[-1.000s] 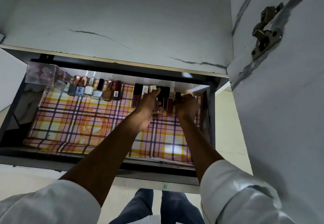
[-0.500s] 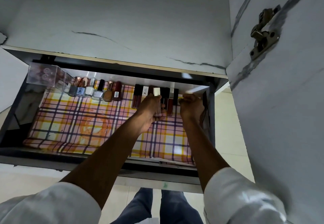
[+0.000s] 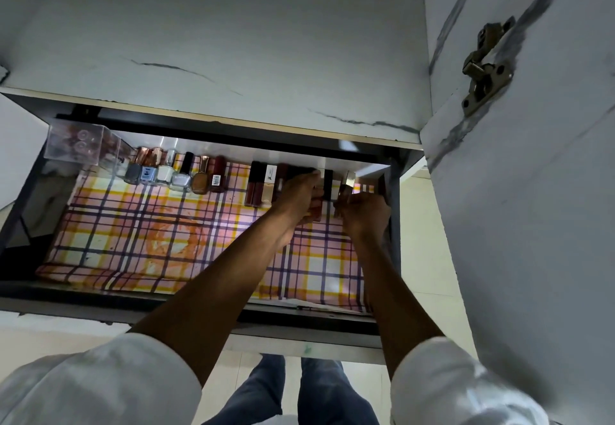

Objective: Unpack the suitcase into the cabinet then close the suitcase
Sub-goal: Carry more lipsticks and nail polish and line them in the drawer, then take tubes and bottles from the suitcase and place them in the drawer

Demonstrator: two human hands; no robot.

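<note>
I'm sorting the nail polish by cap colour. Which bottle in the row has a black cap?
The clear-bodied bottle, fourth from the left in the row. Its tall cap is black; its neighbours' caps look copper, silver or gold.

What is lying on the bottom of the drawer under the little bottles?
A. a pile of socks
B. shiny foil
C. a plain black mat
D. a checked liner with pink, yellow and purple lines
D: the checked liner covers the drawer floor, and the row of little bottles stands on it along the back edge.
</note>
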